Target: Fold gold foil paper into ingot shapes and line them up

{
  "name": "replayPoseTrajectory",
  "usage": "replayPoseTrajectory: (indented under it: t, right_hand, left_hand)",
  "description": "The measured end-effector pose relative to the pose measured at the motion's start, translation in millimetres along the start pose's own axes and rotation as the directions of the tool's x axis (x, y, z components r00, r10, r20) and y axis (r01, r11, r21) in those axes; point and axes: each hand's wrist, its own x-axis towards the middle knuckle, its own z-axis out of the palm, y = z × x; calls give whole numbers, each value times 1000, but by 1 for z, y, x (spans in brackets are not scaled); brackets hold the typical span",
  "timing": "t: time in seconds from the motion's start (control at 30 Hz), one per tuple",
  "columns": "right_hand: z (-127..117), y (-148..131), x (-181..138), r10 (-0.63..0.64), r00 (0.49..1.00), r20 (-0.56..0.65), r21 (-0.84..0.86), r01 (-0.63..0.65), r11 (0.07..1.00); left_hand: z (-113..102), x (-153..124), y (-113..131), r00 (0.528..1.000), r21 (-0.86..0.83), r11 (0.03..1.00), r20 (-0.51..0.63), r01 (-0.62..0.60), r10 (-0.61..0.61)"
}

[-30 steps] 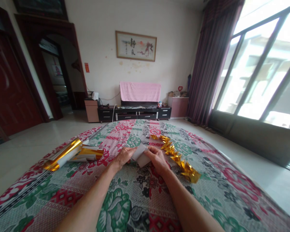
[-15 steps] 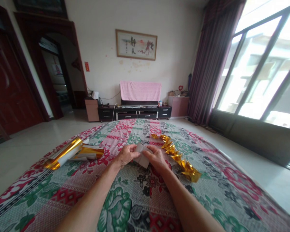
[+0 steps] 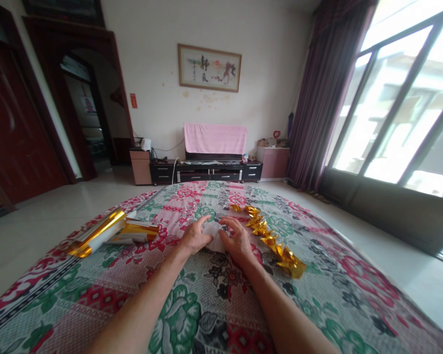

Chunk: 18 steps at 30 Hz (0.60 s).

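Observation:
Between my hands sits a small folded piece of pale foil paper (image 3: 214, 241), its white side showing, low over the cloth. My left hand (image 3: 196, 237) is at its left edge, index finger raised and spread from the thumb, which reaches the paper. On the other side my right hand (image 3: 236, 239) has its fingers apart and curved over the paper, thumb near its right edge. Just right of that hand runs a row of folded gold foil pieces (image 3: 269, 238). Some lower fingers of both hands are hidden.
A flowered cloth (image 3: 132, 305) covers the round table. At the left lie a gold foil roll (image 3: 98, 233) and more gold foil sheets (image 3: 140, 231). Beyond the table stand a low black cabinet (image 3: 214, 172) and a pink towel (image 3: 216, 138) over a screen.
My fingers have spread away from the pinch they had on the paper. The paper now sits lower and flatter between my hands. The gold pieces have not moved.

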Motion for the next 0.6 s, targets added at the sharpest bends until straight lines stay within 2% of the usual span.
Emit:
replayPoseTrajectory:
  t: [0.07, 0.3, 0.6]
  right_hand:
    - [1, 0, -1, -78, 996, 42, -44, 80, 996]
    - [3, 2, -3, -127, 981, 144, -122, 145, 982]
    - [6, 5, -4, -188, 944, 273, -184, 243, 952]
  left_hand:
    - [2, 2, -3, 998, 60, 997, -15, -54, 55]
    - [0, -2, 3, 994, 338, 935, 30, -111, 108]
    - [-1, -5, 9, 988, 485, 861, 94, -153, 123]
